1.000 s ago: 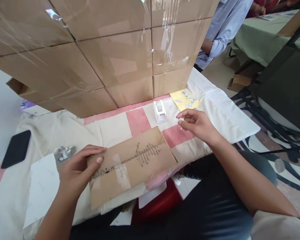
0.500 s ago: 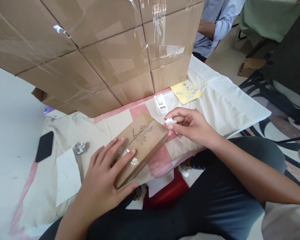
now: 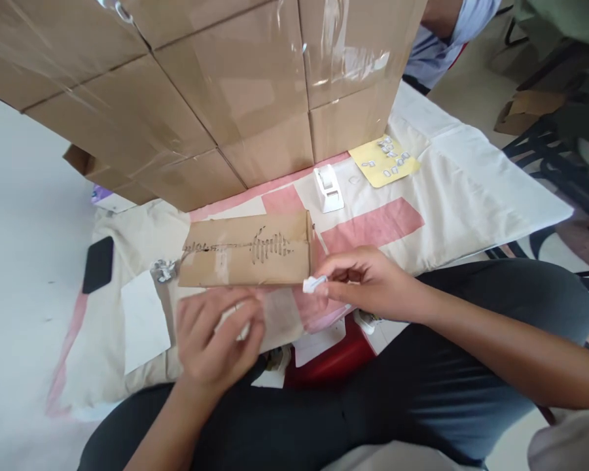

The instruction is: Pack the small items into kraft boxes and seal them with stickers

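Head view: the right hand (image 3: 366, 284) had its fingers pinching a small white piece (image 3: 313, 284) by the near right corner of the cardboard box (image 3: 235, 265), which lay on the counter (image 3: 466, 190). The left hand's (image 3: 216, 340) fingers were curled near the box, any grip unclear. A loose pinch could have dropped the piece; a knock, shifted the box.

Brown cardboard box (image 3: 235, 267): turned from its slant, now lying farther from me on the cream-and-pink cloth (image 3: 373, 226).
My left hand (image 3: 220, 337): lifted off the box's top, now curled in front of its near edge.
My right hand (image 3: 360, 281): drawn nearer me, away from the white plastic tape dispenser (image 3: 330, 190), carrying the small white piece (image 3: 314, 284).
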### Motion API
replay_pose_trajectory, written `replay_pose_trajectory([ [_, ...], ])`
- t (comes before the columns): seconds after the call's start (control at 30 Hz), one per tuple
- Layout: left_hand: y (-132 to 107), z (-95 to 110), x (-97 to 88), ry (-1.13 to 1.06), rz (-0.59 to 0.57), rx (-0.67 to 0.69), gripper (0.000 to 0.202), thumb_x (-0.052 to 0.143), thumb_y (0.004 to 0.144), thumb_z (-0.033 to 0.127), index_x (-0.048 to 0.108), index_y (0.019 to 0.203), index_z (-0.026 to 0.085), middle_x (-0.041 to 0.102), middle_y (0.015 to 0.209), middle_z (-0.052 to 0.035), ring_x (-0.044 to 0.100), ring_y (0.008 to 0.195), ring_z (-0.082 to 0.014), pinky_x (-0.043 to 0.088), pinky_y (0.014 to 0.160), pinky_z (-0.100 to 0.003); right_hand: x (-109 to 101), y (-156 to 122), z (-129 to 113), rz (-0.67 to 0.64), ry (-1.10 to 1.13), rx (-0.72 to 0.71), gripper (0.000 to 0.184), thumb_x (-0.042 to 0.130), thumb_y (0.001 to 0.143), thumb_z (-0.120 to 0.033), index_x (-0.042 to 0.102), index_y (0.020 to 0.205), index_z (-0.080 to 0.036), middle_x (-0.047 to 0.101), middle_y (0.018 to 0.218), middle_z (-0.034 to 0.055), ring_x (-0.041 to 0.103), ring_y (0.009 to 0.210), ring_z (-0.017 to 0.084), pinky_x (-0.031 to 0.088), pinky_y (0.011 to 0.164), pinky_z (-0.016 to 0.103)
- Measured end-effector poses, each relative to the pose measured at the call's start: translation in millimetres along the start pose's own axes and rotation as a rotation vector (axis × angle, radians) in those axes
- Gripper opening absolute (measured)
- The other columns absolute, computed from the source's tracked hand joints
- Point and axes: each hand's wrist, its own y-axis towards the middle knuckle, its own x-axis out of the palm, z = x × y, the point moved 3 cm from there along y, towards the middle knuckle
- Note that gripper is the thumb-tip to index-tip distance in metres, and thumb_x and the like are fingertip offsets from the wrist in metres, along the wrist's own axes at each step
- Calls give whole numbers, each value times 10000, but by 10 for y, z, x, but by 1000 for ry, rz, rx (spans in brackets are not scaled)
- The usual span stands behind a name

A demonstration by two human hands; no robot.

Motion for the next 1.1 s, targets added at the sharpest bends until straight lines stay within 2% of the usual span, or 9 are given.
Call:
replay_pose_trajectory([
  [0.07,-98,210,74,-304,3,-124,351,753,790,80,640,1113,155,726,865,-75,650,739,-178,516,677,-308,117,-29,65,-103,-32,57,229,671,956,-348,724,863,-146,744,773,37,645,663,122,498,613,231],
  [0.17,-281,395,246,-646,-94,-466,393,710,887,190,553,1247,187,699,817,-19,598,620,-115,507,572,-227,230,-65,136,-188,-89,44,207,593,997,-279,726,923,-139,746,785,33,638,657,111,481,603,217],
  [0.27,-395,461,359,-742,-187,-659,281,664,934,200,540,1185,223,677,749,24,566,563,-85,492,553,-190,269,-76,169,-212,-133,3,169,553,1006,-218,702,979,-144,758,843,38,682,731,121,510,660,219],
  [0.37,-387,456,374,-754,-192,-681,82,603,969,181,560,1027,220,641,697,37,568,560,-77,457,534,-176,267,-70,191,-220,-161,7,143,549,1005,-205,679,980,-152,764,855,37,703,756,125,522,676,217],
  [0.57,-245,401,325,-575,-136,-520,95,592,953,133,550,900,199,588,647,50,509,514,-62,425,524,-191,246,-76,258,-141,-303,24,131,574,990,-264,643,1045,-167,732,743,6,616,584,108,434,532,212],
  [0.7,-172,371,256,-246,-128,-79,109,668,880,112,577,897,171,655,661,1,542,547,-115,419,516,-271,213,-85,283,25,-453,-1,136,627,941,-301,647,919,-167,602,580,-39,504,488,91,351,497,227],
  [0.8,-168,351,224,-77,-138,211,141,743,828,117,642,923,143,714,703,-30,591,565,-139,404,490,-302,207,-70,305,17,-349,113,310,612,947,-349,580,692,-176,568,541,-27,489,496,91,349,509,234],
  [0.93,-174,306,239,-38,-108,279,168,779,802,97,678,931,135,710,676,-8,593,562,-134,379,468,-299,234,-59,336,-138,-55,364,364,555,952,-332,569,624,-173,563,497,-24,464,471,88,349,496,237],
  [1.1,-195,297,303,-59,-114,265,226,810,756,79,678,939,102,710,683,-25,571,558,-140,376,465,-312,220,-58,357,-148,55,406,177,555,891,-194,647,745,-155,599,537,-38,424,468,73,303,479,230],
])
